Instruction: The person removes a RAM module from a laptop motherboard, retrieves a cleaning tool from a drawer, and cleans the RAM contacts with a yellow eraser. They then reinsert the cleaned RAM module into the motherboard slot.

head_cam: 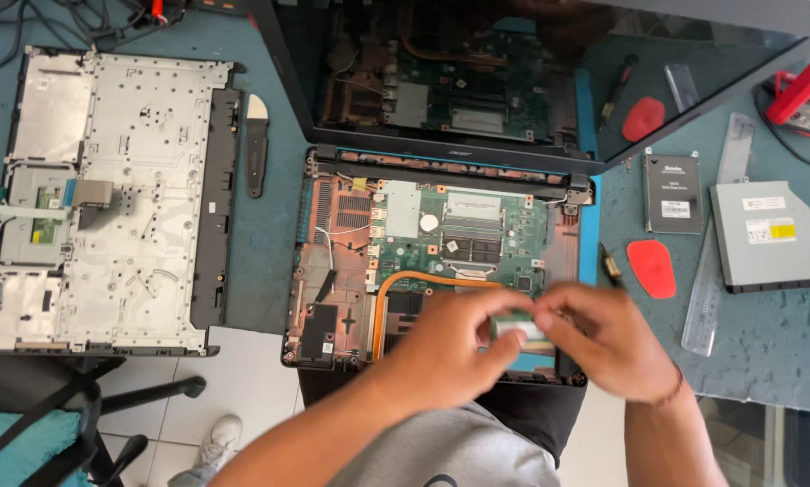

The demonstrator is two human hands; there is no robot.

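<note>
Head view: opened laptop base (333,271) flat on the teal bench (270,225), green board (450,230) exposed, orange-edged heat pipe (396,284) curving down the middle. Left hand (450,347) and right hand (603,338) meeting over the near right corner of the base, fingers pinched together on a small green module (518,326) with a pale label. Both grips closed on that module, one at each end, held just above the board's lower edge; touching the slot or not, can't tell, bit blurry there.

Lid with dark screen (441,81) tipped back behind, reflecting the board. Removed keyboard cover (107,198) lying upside down well to the left, black pry tool (256,144) between it and the base. Off to the right: small drive (672,191), silver optical drive (766,236), clear ruler (716,261), red pick (651,269) just beside the base.

Risks from here, just a guess:
- Module going in at a wrong angle or with the notch off, then pressed down anyway = bent contacts or a cracked slot.
- Bare fingers on the contacts or chips, no wrist strap seen = static or grease trouble.
- Wrists hanging low over the heat pipe and loose thin wires near the fan area, easy to snag one.
- Base overhanging the bench edge toward the lap, so a hard push could tip it.
</note>
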